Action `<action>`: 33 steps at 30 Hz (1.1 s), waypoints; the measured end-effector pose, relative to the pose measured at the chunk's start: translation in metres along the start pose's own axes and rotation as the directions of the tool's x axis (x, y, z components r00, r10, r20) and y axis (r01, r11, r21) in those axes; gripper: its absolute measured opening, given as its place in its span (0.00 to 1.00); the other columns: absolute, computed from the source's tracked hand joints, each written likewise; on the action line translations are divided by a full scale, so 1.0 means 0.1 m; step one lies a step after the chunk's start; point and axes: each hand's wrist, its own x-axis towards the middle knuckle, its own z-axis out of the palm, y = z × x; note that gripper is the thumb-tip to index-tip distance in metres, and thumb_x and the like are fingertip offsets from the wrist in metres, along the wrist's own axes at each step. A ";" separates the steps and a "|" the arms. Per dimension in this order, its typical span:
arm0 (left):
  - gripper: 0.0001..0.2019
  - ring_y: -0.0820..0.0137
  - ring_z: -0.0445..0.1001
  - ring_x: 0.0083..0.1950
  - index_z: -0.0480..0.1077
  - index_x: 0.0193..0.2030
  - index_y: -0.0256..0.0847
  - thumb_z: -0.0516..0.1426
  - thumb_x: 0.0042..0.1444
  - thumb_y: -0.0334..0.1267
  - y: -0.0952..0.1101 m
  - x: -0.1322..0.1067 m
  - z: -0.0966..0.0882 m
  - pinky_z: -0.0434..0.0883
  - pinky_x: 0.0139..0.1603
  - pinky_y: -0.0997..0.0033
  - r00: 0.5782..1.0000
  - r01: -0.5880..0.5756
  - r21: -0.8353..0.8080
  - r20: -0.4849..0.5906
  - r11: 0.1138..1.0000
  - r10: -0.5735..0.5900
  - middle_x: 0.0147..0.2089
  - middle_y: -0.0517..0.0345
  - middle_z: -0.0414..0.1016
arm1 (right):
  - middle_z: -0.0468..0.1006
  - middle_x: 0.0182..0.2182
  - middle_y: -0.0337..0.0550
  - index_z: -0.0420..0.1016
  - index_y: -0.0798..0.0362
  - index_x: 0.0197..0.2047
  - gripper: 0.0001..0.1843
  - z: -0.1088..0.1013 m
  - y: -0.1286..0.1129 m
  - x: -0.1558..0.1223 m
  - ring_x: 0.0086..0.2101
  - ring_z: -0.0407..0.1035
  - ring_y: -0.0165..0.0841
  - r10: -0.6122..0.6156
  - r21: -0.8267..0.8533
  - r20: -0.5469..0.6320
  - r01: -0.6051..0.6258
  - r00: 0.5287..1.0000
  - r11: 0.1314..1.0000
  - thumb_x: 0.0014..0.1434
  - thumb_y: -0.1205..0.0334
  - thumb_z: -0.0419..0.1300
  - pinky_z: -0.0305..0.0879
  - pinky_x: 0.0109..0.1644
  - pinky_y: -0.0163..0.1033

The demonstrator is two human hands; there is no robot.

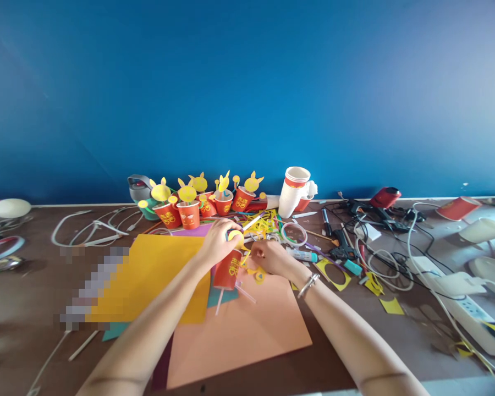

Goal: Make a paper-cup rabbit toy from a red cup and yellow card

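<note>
My left hand [220, 241] is closed around a small round yellow piece [235, 238], which shows at its fingertips. Just below it, a red paper cup [226, 272] with gold lettering lies on the coloured paper. Pale straws [220, 302] stick out from the cup's near end. To the right, my right hand [268, 256] has its fingers curled together; whatever they may hold is hidden. Small yellow paper pieces [259, 275] lie beside this hand on a peach sheet [239, 335]. An orange-yellow sheet [157, 275] is spread to the left.
Red cups with yellow paper animal heads [187, 212] line the wall. White stacked cups [291, 192] stand right of them. Yellow paper scraps [268, 223], a marker [301, 254] and a glue gun [342, 245] are scattered behind. Cables and a power strip [457, 302] occupy the right side.
</note>
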 end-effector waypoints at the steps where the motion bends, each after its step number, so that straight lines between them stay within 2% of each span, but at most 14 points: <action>1: 0.06 0.62 0.73 0.48 0.74 0.36 0.43 0.56 0.51 0.33 0.04 -0.01 0.00 0.67 0.53 0.62 0.998 -0.035 -0.028 0.045 0.999 0.037 0.42 0.53 0.78 | 0.79 0.30 0.42 0.75 0.54 0.32 0.07 -0.04 0.01 0.00 0.31 0.72 0.32 0.032 0.058 -0.058 -0.028 0.998 0.998 0.54 0.70 0.56 0.60 0.35 0.33; 4: 0.06 0.63 0.75 0.46 0.75 0.37 0.44 0.58 0.53 0.35 0.15 -0.04 0.02 0.68 0.50 0.65 0.982 -0.070 -0.086 0.168 0.994 0.083 0.40 0.55 0.79 | 0.78 0.28 0.41 0.73 0.54 0.33 0.04 -0.09 0.05 0.01 0.29 0.71 0.31 0.044 0.310 -0.183 0.016 0.982 0.950 0.55 0.67 0.57 0.63 0.34 0.33; 7: 0.08 0.64 0.76 0.43 0.76 0.39 0.45 0.57 0.54 0.38 0.21 -0.08 0.05 0.69 0.46 0.69 0.979 -0.029 -0.162 0.196 0.986 0.061 0.39 0.57 0.80 | 0.77 0.28 0.40 0.71 0.54 0.33 0.03 -0.06 0.10 0.04 0.29 0.72 0.31 0.011 0.533 -0.191 0.095 0.982 0.841 0.55 0.64 0.58 0.66 0.34 0.34; 9: 0.08 0.65 0.77 0.41 0.76 0.39 0.45 0.58 0.54 0.38 0.23 -0.09 0.06 0.70 0.43 0.71 0.983 0.006 -0.212 0.183 0.977 0.034 0.38 0.58 0.80 | 0.77 0.29 0.40 0.71 0.54 0.34 0.04 -0.01 0.11 0.06 0.30 0.73 0.32 0.011 0.594 -0.201 0.113 0.980 0.797 0.53 0.64 0.59 0.68 0.35 0.35; 12: 0.06 0.65 0.77 0.39 0.76 0.36 0.44 0.58 0.53 0.38 0.22 -0.09 0.06 0.69 0.41 0.71 0.984 0.044 -0.229 0.178 0.972 -0.002 0.36 0.58 0.80 | 0.78 0.31 0.41 0.70 0.54 0.36 0.07 -0.03 0.09 0.06 0.32 0.73 0.32 0.001 0.597 -0.209 0.127 0.978 0.792 0.53 0.63 0.60 0.69 0.36 0.35; 14: 0.06 0.65 0.77 0.38 0.76 0.34 0.43 0.57 0.53 0.38 0.21 -0.08 0.06 0.69 0.41 0.70 0.983 0.059 -0.238 0.184 0.970 -0.015 0.35 0.57 0.80 | 0.79 0.33 0.43 0.71 0.54 0.38 0.07 -0.14 0.09 0.01 0.34 0.74 0.33 -0.014 0.499 -0.207 0.117 0.978 0.859 0.55 0.65 0.58 0.68 0.38 0.36; 15: 0.06 0.65 0.77 0.38 0.76 0.33 0.43 0.57 0.53 0.38 0.21 -0.08 0.05 0.69 0.41 0.70 0.983 0.068 -0.245 0.181 0.967 -0.023 0.35 0.57 0.80 | 0.79 0.34 0.43 0.71 0.54 0.39 0.07 -0.22 0.09 -0.03 0.35 0.74 0.34 -0.009 0.399 -0.203 0.091 0.979 0.912 0.55 0.67 0.56 0.68 0.39 0.36; 17: 0.05 0.64 0.77 0.39 0.75 0.32 0.42 0.57 0.53 0.37 0.21 -0.08 0.04 0.69 0.42 0.70 0.984 0.093 -0.261 0.172 0.961 -0.048 0.35 0.57 0.80 | 0.80 0.33 0.46 0.73 0.53 0.36 0.07 -0.41 0.13 -0.13 0.38 0.74 0.37 0.069 0.065 -0.163 -0.060 0.984 0.996 0.53 0.69 0.57 0.66 0.41 0.38; 19: 0.05 0.64 0.77 0.40 0.74 0.32 0.42 0.56 0.52 0.37 0.22 -0.08 0.03 0.69 0.43 0.70 0.983 0.119 -0.272 0.165 0.955 -0.076 0.36 0.56 0.80 | 0.80 0.35 0.51 0.75 0.54 0.34 0.08 -0.59 0.20 -0.22 0.41 0.74 0.43 0.219 -0.245 -0.078 -0.232 0.973 0.941 0.49 0.71 0.59 0.65 0.41 0.40; 22: 0.05 0.64 0.76 0.41 0.73 0.31 0.42 0.56 0.52 0.37 0.26 -0.09 0.01 0.69 0.43 0.69 0.983 0.144 -0.268 0.146 0.953 -0.107 0.35 0.56 0.80 | 0.79 0.40 0.57 0.77 0.55 0.36 0.11 -0.69 0.32 -0.27 0.43 0.73 0.48 0.411 -0.481 0.001 -0.360 0.911 0.799 0.48 0.72 0.59 0.64 0.44 0.45; 24: 0.04 0.64 0.76 0.40 0.73 0.31 0.42 0.56 0.52 0.37 0.28 -0.09 0.00 0.69 0.43 0.69 0.986 0.146 -0.266 0.120 0.953 -0.118 0.35 0.57 0.79 | 0.79 0.40 0.57 0.78 0.54 0.36 0.12 -0.64 0.40 -0.24 0.44 0.73 0.48 0.471 -0.524 0.045 -0.381 0.881 0.762 0.47 0.72 0.61 0.64 0.46 0.48; 28: 0.04 0.66 0.75 0.38 0.73 0.31 0.43 0.57 0.51 0.36 0.28 -0.10 0.00 0.68 0.41 0.70 0.991 0.125 -0.281 0.073 0.951 -0.109 0.33 0.58 0.78 | 0.80 0.36 0.54 0.79 0.53 0.33 0.14 -0.50 0.47 -0.10 0.42 0.74 0.48 0.524 -0.523 0.092 -0.406 0.847 0.749 0.40 0.74 0.65 0.64 0.46 0.50; 31: 0.03 0.67 0.74 0.35 0.73 0.31 0.43 0.57 0.51 0.36 0.26 -0.10 0.01 0.67 0.38 0.72 0.991 0.131 -0.297 0.058 0.946 -0.119 0.32 0.59 0.77 | 0.80 0.38 0.53 0.79 0.53 0.33 0.14 -0.52 0.47 -0.09 0.43 0.73 0.48 0.503 -0.509 0.102 -0.389 0.858 0.767 0.39 0.73 0.65 0.64 0.46 0.50; 33: 0.03 0.68 0.73 0.34 0.72 0.31 0.43 0.57 0.51 0.37 0.25 -0.10 0.01 0.67 0.37 0.73 0.989 0.150 -0.311 0.049 0.939 -0.141 0.32 0.60 0.77 | 0.79 0.42 0.51 0.78 0.52 0.37 0.15 -0.59 0.44 -0.14 0.44 0.73 0.45 0.409 -0.458 0.104 -0.322 0.906 0.829 0.42 0.70 0.63 0.65 0.46 0.45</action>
